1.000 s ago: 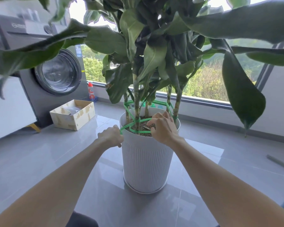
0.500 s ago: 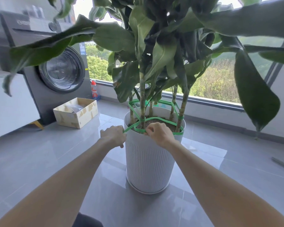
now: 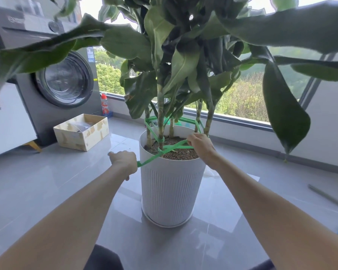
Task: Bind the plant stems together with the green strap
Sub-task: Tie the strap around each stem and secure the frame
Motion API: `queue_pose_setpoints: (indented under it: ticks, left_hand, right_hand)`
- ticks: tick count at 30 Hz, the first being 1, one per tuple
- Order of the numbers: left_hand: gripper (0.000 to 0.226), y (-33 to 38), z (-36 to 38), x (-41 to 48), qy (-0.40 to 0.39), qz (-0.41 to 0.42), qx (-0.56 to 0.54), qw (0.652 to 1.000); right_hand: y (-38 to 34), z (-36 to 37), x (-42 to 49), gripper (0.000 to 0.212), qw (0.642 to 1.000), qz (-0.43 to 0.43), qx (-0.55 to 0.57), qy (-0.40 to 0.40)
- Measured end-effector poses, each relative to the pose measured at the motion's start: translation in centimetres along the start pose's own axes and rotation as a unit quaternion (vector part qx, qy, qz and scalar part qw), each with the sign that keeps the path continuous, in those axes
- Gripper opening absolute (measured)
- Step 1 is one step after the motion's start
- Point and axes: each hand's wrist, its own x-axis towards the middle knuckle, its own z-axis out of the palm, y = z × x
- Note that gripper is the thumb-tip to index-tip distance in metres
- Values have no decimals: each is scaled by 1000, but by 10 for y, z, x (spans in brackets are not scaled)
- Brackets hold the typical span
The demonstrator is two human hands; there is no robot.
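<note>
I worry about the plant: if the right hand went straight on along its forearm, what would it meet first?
Probably the stems in the pot; the right hand, gripping the strap, points at them. Depth is unclear.

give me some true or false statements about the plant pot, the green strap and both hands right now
1. The left hand grips an end of the green strap outside the rim of the white ribbed plastic pot. True.
2. The right hand lies flat on the floor. False: it holds the strap above the brown soil.
3. The strap loops around the plant stems. True.
4. The open cardboard box sits right of the pot. False: it is to the left, beside the grey washing machine.
5. The pot lies on its side. False: it stands upright.
</note>
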Motion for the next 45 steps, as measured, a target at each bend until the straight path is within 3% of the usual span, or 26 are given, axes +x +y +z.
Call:
queue_pose_setpoints:
  ticks: [3, 8, 11, 13, 17, 19, 23, 28, 32, 34, 36, 41, 45]
  left_hand:
    - [24, 0, -2, -6, -11, -17, 39, 999]
    - [26, -2, -3, -11, -18, -14, 41, 999]
    - [25, 0, -4, -12, -75, 5, -29, 997]
    - [36, 5, -6, -10, -98, 21, -69, 993]
    - [59, 19, -13, -6, -96, 46, -104, 989]
    - [59, 24, -17, -10, -80, 31, -145, 986]
    - [49, 28, -19, -9, 11, -1, -166, 986]
    - [40, 27, -17, -6, 51, 14, -139, 989]
    - [32, 19, -13, -5, 81, -13, -38, 996]
    - [26, 13, -9, 0, 56, -31, -59, 996]
    - [17, 9, -8, 2, 55, -33, -97, 993]
    - [25, 12, -15, 4, 66, -34, -199, 977]
    - [13, 15, -21, 1, 62, -30, -212, 975]
  right_hand:
    - [2, -7, 1, 36, 988, 60, 135, 48]
    - [5, -11, 0, 37, 982, 61, 175, 42]
    - [10, -7, -1, 45, 998, 22, 25, -53]
    - [13, -1, -5, 51, 991, 15, -64, -120]
    - [13, 5, -10, 30, 981, 21, -80, -177]
    - [12, 5, -11, 20, 980, 21, -84, -181]
    - [14, 6, -10, 23, 976, 30, -98, -194]
    - [17, 5, -6, 33, 980, 41, -141, -134]
    - [18, -1, -2, 29, 997, -3, -78, -22]
    - [15, -4, -1, 30, 999, -21, -31, 9]
    - [13, -4, -2, 31, 999, -23, -22, -9]
    - [17, 0, -5, 38, 985, -5, -160, -57]
    - [13, -7, -11, 26, 953, -19, -296, -59]
